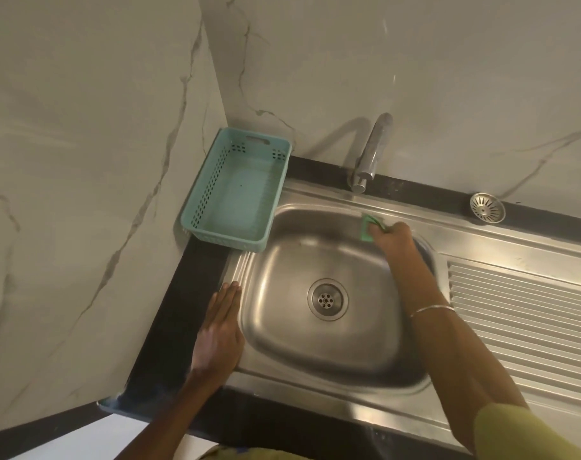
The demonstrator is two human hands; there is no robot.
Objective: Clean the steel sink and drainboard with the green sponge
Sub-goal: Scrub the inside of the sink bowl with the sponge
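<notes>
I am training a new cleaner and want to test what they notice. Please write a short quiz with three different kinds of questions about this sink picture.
1. True or false: the left hand holds the sponge.
2. Where does the loose strainer lie? A) in the basket B) on the black ledge by the wall C) in the drain
3. Fill in: the right hand presses the sponge on the sink's ____ wall, below the tap.

Key: 1 false; 2 B; 3 back.
</notes>
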